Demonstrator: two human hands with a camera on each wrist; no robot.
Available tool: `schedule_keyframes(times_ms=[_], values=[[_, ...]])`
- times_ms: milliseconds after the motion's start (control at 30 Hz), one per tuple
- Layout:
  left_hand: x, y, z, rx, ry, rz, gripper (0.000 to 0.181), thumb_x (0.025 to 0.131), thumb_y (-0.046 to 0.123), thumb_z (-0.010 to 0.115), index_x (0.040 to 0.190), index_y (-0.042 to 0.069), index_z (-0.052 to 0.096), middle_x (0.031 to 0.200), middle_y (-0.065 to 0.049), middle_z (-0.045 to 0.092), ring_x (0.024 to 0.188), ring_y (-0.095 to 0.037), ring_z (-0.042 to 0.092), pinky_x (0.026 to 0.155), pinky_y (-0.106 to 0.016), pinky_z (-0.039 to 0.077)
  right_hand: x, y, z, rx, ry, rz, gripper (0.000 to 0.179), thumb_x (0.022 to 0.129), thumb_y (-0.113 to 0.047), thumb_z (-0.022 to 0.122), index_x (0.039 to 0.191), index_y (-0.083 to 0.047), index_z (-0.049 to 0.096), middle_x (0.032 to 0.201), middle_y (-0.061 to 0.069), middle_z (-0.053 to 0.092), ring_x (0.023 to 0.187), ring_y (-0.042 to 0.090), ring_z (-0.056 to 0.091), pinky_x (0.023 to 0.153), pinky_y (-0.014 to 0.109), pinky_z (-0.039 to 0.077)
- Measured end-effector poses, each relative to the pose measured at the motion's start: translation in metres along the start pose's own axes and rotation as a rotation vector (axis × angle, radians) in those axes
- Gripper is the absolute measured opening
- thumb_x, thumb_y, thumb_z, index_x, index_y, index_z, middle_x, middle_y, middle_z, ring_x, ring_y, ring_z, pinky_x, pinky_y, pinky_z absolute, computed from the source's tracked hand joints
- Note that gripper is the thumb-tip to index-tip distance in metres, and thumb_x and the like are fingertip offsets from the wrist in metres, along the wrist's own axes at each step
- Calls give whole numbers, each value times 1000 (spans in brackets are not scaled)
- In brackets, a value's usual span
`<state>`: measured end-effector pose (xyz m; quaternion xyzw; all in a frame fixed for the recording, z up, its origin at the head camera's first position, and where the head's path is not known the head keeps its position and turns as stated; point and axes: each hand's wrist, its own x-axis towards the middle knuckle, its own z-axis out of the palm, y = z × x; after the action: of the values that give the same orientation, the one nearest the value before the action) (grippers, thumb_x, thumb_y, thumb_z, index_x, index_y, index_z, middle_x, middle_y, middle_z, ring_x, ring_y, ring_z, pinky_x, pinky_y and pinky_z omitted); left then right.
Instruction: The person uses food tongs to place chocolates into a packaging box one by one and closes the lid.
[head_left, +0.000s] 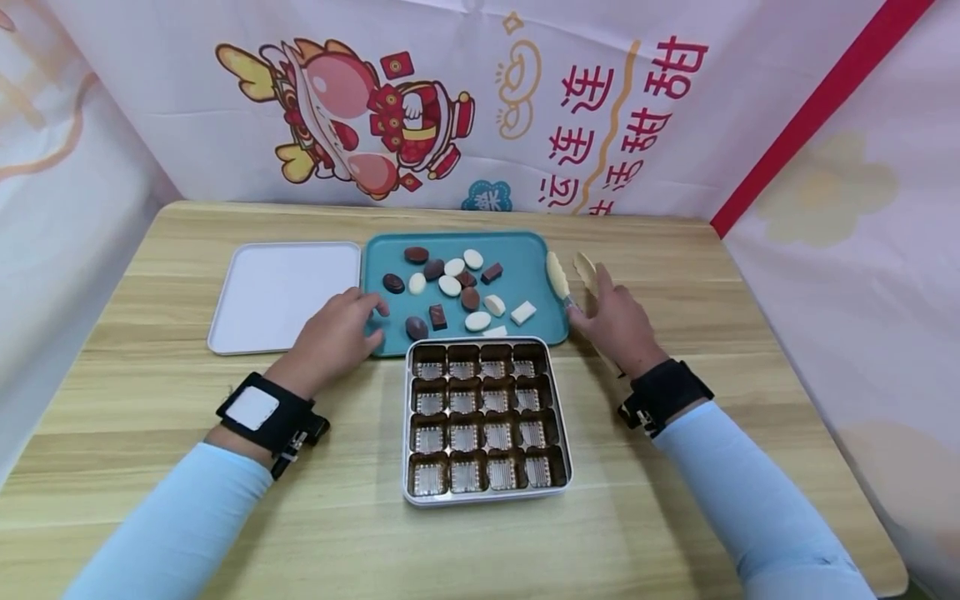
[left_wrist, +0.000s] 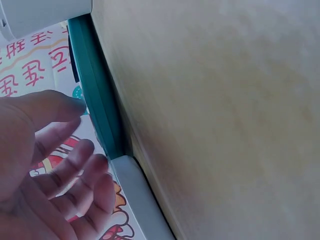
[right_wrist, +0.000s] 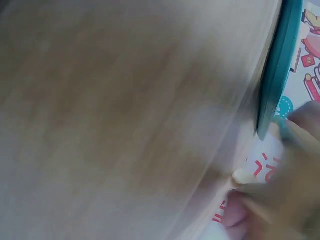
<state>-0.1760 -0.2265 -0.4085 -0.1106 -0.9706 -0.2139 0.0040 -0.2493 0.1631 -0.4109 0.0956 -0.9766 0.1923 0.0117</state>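
My right hand [head_left: 621,327] grips a pair of tongs [head_left: 557,275] with cream, scalloped tips spread apart, at the right end of a teal tray [head_left: 521,250]. One tip overlaps the tray's edge; in the right wrist view the tongs [right_wrist: 285,192] are blurred. Fingers loosely bent and holding nothing, my left hand [head_left: 337,329] is at the tray's left edge, partly over a white tray [head_left: 288,292]. Scattered on the teal tray are several chocolates, among them a dark oval one [head_left: 417,327], a white oval one [head_left: 477,322] and a white block [head_left: 522,312].
In front of the teal tray stands a metal box [head_left: 491,499] with a brown insert [head_left: 467,418] split into several compartments. Its back rim overlaps the tray's front edge in the head view. A printed cloth [head_left: 442,50] hangs behind the wooden table [head_left: 330,525].
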Motion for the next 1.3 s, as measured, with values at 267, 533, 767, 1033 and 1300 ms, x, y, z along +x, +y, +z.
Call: schedule_keyframes(times_ms=[267, 533, 767, 1033, 1300], values=[[-5, 0, 0, 5, -20, -11, 20, 83, 17, 68, 101, 8, 64, 95, -11, 58, 88, -26, 51, 70, -44, 52, -8, -4, -14, 166, 98, -185, 69, 90, -27, 58, 148, -9, 25, 123, 26, 51, 100, 34, 52, 80, 55, 52], [-7, 0, 2, 24, -44, -14, 17, 83, 17, 68, 98, 9, 66, 92, -11, 59, 87, -28, 49, 67, -43, 50, -11, -38, -29, 46, 81, -407, 76, 82, -39, 70, 143, -8, 35, 108, 21, 61, 88, 26, 56, 69, 47, 56], [-8, 1, 3, 29, -36, -3, 17, 83, 18, 68, 98, 10, 67, 92, -10, 59, 86, -28, 48, 66, -43, 49, -3, -70, -52, -213, -17, -608, 96, 69, -53, 75, 144, -9, 35, 97, 14, 69, 64, 20, 58, 50, 35, 54], [-12, 2, 4, 52, -9, 11, 14, 83, 19, 69, 94, 10, 66, 87, -10, 59, 81, -28, 49, 61, -42, 49, 3, -90, -64, -394, -85, -582, 88, 63, -54, 78, 131, -6, 50, 94, 12, 72, 54, 17, 56, 42, 33, 49], [-27, 14, 8, -62, -82, 68, 10, 86, 22, 64, 81, 15, 60, 63, 1, 56, 56, -14, 49, 45, -28, 43, 6, -101, -61, -280, -289, -501, 93, 66, -46, 81, 135, 2, 40, 88, 12, 65, 72, 19, 58, 61, 36, 57]])
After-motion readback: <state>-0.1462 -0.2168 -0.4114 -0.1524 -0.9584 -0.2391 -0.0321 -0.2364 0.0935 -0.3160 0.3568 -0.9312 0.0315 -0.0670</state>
